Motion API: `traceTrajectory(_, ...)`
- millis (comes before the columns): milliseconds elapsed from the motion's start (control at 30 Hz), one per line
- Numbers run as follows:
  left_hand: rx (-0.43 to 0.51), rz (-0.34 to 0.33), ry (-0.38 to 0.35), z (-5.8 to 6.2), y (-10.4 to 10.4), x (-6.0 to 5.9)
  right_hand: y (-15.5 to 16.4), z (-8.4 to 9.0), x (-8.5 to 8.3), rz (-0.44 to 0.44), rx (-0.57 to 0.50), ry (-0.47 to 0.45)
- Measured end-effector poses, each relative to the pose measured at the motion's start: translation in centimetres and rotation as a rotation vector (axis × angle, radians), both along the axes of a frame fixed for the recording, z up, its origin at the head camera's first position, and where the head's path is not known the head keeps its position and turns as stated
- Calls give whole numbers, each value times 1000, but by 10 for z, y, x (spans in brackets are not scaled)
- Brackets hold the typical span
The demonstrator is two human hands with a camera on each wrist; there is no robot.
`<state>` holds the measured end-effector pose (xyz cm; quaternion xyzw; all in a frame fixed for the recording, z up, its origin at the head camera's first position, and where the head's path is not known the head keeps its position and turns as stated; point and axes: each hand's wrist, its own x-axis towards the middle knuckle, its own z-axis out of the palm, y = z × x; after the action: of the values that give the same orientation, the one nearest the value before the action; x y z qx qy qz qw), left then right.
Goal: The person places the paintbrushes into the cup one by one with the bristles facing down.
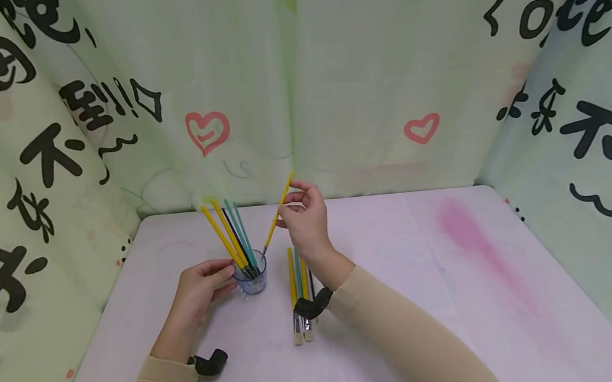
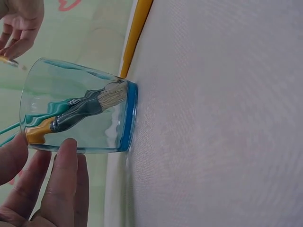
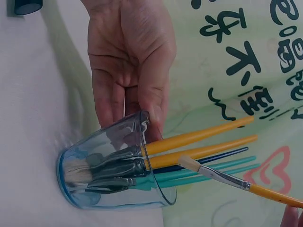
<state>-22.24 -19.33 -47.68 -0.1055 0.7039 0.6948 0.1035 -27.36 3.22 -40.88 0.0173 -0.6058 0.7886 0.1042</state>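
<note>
Clearly the step in hand is loading brushes into the cup, with one brush on its way in. Under both hands lies the pale tabletop [image 1: 407, 305]. Between them stands the clear blue-based cup [image 1: 252, 279], several brushes already leaning in it, bristles down. The left hand [image 1: 200, 289] curls its fingers against the cup's side, steadying it. The right hand [image 1: 304, 219], above and beside the cup, pinches a yellow brush [image 1: 277, 214] by its handle, bristle tip just at the rim. Near the right wrist, four more brushes [image 1: 300, 291] lie flat. Next, I judge, the tip must drop inside the rim, then the pinch lets go.
</note>
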Motion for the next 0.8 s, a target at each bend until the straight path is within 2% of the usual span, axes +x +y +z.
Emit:
traceTrajectory(133, 6, -3, 11, 0, 0, 1, -11, -3, -2, 26, 46, 80)
traceTrajectory(333, 10, 0, 9, 0, -1, 0, -24, -15, -1, 64, 229, 157)
traceTrajectory(433, 20, 3, 14, 0, -1, 0, -27, -23, -3, 82, 297, 150)
traceTrajectory(800, 18, 6, 16, -2, -2, -1, -32, -43, -10, 188, 411, 64)
